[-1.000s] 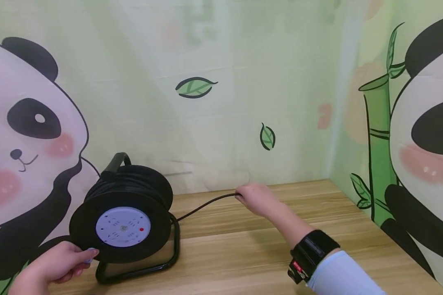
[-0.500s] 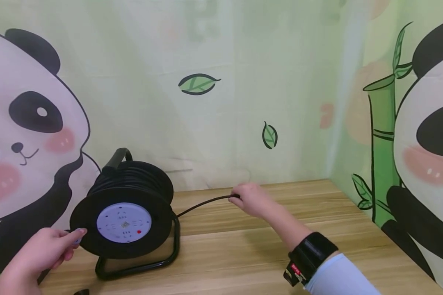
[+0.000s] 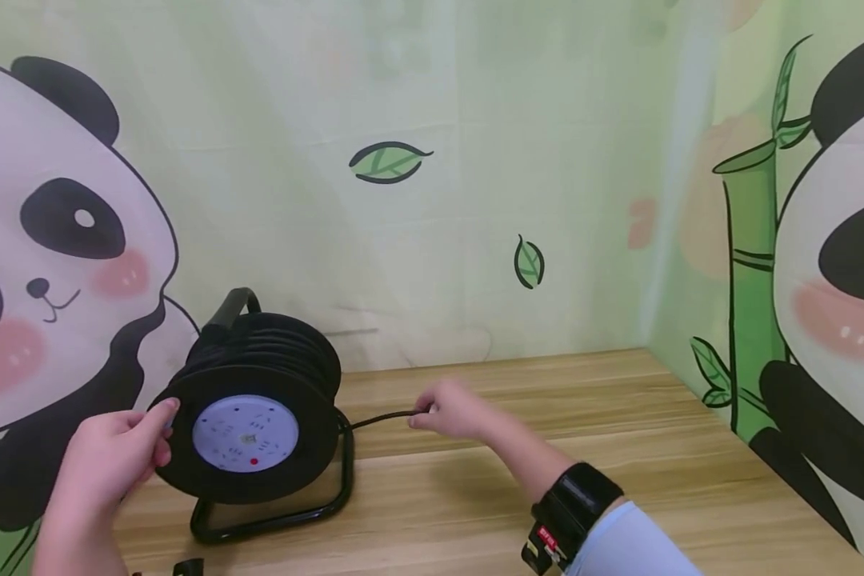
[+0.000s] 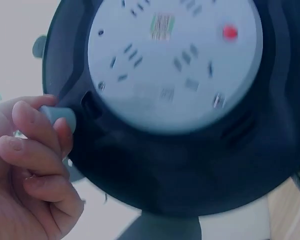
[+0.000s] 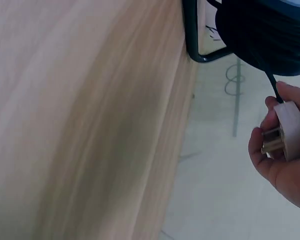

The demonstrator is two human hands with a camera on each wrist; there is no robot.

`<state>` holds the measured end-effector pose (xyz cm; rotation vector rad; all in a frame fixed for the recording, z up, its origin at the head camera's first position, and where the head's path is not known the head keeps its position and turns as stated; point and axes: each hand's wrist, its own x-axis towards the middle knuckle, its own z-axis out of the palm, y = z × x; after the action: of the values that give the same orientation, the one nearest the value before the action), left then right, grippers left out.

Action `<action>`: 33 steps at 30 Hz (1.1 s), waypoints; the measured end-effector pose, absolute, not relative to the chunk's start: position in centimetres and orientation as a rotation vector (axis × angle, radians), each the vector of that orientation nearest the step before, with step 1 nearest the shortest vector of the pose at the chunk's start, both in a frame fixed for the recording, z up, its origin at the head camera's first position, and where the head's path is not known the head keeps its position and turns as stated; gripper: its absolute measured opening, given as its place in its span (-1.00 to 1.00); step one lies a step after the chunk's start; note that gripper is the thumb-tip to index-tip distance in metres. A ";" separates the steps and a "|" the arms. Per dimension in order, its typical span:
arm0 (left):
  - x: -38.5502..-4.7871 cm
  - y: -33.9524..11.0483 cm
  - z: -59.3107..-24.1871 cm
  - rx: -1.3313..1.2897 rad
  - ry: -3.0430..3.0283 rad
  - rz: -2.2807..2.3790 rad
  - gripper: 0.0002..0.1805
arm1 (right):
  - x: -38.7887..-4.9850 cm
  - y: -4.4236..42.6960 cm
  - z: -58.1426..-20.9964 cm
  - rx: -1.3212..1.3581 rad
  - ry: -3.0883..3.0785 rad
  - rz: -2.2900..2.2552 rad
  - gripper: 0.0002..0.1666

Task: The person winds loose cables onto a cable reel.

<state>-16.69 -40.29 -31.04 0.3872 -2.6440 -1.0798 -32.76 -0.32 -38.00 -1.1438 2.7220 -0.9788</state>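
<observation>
A black cable reel (image 3: 317, 444) with a pale socket panel (image 3: 245, 432) stands at the left of the table in the head view. My left hand (image 3: 111, 452) is at the left side of its front disc. In the left wrist view its thumb and fingers pinch a small blue-grey knob (image 4: 64, 119) at the disc's edge. To the right of the reel, my right hand (image 3: 455, 412) holds a white plug (image 5: 292, 127) with metal pins, best seen in the right wrist view. A short black cord (image 3: 382, 417) runs from the plug to the reel, where more cord is wound.
The reel stands on a black tube frame (image 3: 281, 524) with a handle (image 3: 234, 308) on top. Wood-patterned tabletop (image 3: 583, 400) extends to the right. A panda-printed backdrop (image 3: 439, 240) rises behind. A small dark object (image 3: 189, 567) shows at the bottom edge.
The reel's disc has turned clockwise, its red button moving from right towards the bottom. My left hand has gone up with the knob. My right hand has come nearer the reel, shortening the free cord.
</observation>
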 end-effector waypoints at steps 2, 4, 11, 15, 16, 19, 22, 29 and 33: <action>-16.8 -39.3 -30.9 0.394 -2.600 -1.082 -0.22 | -32.6 -0.8 -38.4 -1.151 2.682 -1.002 -0.80; -17.0 -38.4 -30.9 0.375 -2.559 -1.044 -0.21 | -32.5 -1.3 -38.8 -1.145 2.639 -1.040 -0.73; -17.9 -34.8 -31.2 0.234 -2.416 -1.014 -0.25 | -32.0 -3.2 -39.3 -1.112 2.525 -1.192 -0.58; -18.4 -33.3 -31.4 0.169 -2.392 -0.954 -0.27 | -31.6 -4.3 -39.0 -1.116 2.504 -1.225 -0.59; -18.5 -32.9 -31.4 0.155 -2.389 -0.939 -0.28 | -31.6 -4.6 -39.1 -1.116 2.499 -1.228 -0.60; -18.8 -32.1 -31.6 0.117 -2.386 -0.909 -0.30 | -31.4 -5.6 -39.4 -1.093 2.475 -1.247 -0.62; -19.0 -31.4 -31.6 0.083 -2.400 -0.893 -0.31 | -31.3 -6.6 -39.8 -1.066 2.475 -1.286 -0.62; -19.1 -30.0 -31.5 0.038 -2.483 -0.891 -0.29 | -30.4 -9.1 -40.1 -1.069 2.472 -1.308 -0.75; -19.5 -29.4 -31.6 -0.004 -2.523 -0.913 -0.29 | -29.8 -10.1 -40.1 -1.057 2.482 -1.300 -0.85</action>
<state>-19.46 -29.38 -31.65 -0.0042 -2.5230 -0.9129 -29.82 -10.10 -40.11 -1.0566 2.4816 -1.3001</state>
